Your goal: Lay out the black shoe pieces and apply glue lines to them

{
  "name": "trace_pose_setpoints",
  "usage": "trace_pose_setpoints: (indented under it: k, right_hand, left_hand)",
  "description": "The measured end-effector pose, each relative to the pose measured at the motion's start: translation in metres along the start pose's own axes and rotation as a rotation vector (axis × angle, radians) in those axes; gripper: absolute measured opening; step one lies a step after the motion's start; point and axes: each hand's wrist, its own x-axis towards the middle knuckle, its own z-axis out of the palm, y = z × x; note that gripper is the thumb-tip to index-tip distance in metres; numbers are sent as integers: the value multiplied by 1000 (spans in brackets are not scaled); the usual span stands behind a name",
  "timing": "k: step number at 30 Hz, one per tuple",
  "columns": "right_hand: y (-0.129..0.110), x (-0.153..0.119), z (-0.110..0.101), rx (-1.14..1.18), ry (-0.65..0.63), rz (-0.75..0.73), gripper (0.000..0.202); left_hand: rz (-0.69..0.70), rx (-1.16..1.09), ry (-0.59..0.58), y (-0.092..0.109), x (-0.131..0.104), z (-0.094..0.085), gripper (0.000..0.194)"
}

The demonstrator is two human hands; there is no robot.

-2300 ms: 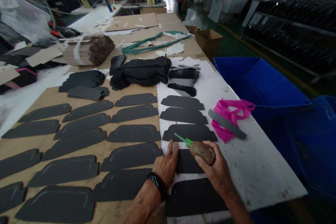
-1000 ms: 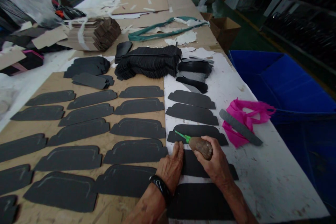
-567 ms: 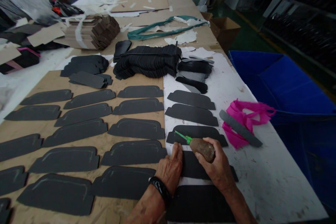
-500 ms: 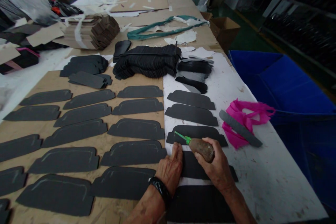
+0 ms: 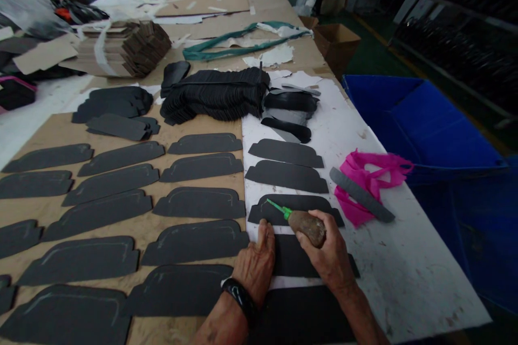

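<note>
My right hand (image 5: 334,259) grips a brown, bulb-shaped applicator (image 5: 308,227) with a thin green nozzle. The nozzle's tip points at the upper left part of a dark grey flat piece (image 5: 301,209) with a notched outline, where a short pale mark shows. My left hand (image 5: 256,264), a black band on its wrist, rests with fingers stretched out at that piece's lower left edge. Under and between the hands lies another dark piece (image 5: 289,256), partly covered. A larger dark piece (image 5: 303,315) is nearest to me.
Rows of similar pieces (image 5: 79,261), many with pale lines, lie on brown board (image 5: 178,329). Behind them are a stack of black pieces (image 5: 214,98) and a tied cardboard bundle (image 5: 121,48). Pink cloth (image 5: 356,194) and a grey strip (image 5: 362,194) lie right, beside a blue bin (image 5: 404,118).
The whole view has shifted slightly, so things on the table appear further left. The green tip sits slightly higher and further right on the same piece. My left hand stays at its edge.
</note>
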Motion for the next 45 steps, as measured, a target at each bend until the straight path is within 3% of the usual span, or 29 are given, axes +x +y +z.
trace_pose_setpoints:
  k: [11, 15, 24, 34, 45]
  right_hand:
    - [11, -5, -20, -17, 64, 125, 37]
    - [19, -8, -30, -24, 77, 173, 38]
    - [39, -17, -55, -41, 145, 255, 38]
    - [50, -24, -66, -30, 167, 333, 41]
    - [53, -25, -79, -47, 232, 409, 46]
  left_hand:
    - [-31, -19, 69, -1, 4, 5, 70]
    - [-59, -10, 52, 3, 6, -1, 81]
    - [-66, 21, 11, 8, 10, -8, 83]
    - [-65, 11, 46, 7, 12, -2, 88]
    - [-73, 2, 2, 7, 12, -5, 85]
